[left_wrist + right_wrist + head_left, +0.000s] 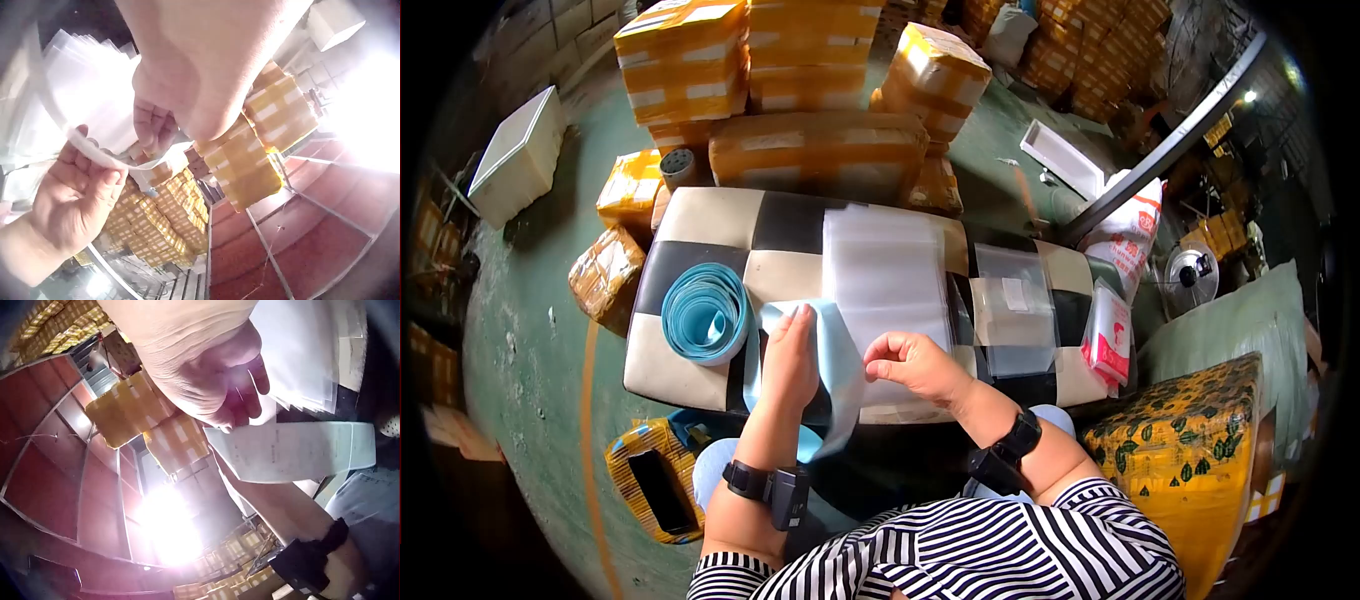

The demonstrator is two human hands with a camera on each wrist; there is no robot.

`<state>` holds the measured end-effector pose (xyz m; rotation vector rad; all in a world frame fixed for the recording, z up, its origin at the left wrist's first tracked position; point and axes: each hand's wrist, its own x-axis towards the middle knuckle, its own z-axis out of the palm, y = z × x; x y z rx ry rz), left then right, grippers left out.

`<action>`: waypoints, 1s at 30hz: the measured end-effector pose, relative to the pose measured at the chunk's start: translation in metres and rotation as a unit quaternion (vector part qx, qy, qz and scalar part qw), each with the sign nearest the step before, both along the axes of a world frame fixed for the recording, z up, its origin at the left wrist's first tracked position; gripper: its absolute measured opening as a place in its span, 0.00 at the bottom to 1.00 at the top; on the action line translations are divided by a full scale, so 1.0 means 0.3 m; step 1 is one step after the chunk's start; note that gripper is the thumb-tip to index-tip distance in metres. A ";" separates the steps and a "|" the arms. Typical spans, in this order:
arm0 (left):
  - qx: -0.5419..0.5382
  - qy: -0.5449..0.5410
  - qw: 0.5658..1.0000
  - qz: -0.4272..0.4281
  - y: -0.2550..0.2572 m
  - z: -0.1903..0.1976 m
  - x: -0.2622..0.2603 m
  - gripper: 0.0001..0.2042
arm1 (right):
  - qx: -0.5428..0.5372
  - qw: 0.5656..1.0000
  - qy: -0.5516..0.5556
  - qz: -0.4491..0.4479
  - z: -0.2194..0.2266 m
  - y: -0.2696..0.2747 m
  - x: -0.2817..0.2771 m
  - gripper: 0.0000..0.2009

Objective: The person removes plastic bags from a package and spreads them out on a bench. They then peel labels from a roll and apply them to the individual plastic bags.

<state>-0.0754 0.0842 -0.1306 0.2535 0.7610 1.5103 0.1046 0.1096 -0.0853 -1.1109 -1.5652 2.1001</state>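
Observation:
A light blue strip [836,350] of flat, soft-looking material hangs in a loop over my left hand [790,355], which holds it with the thumb uppermost. In the left wrist view the bent fingers of that hand have the strip running out beside them. My right hand [920,370] is just to the right, its thumb and forefinger bent toward each other, fingertips right at the strip's edge. I cannot tell whether they pinch it. A coiled roll of blue strip [706,314] stands left of my hands on the black-and-cream checked padded bench [795,268].
A stack of clear plastic sheets [885,270] lies behind my hands. Clear bags [1012,310] and a red-and-white packet [1108,335] are farther right. Taped cartons [815,155] stand beyond the bench. A phone [660,490] lies at lower left.

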 end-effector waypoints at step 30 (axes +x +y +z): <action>0.090 0.419 0.903 -0.034 -0.043 0.008 0.047 0.18 | 0.352 0.926 -0.029 -0.131 0.018 -0.064 -0.053 0.10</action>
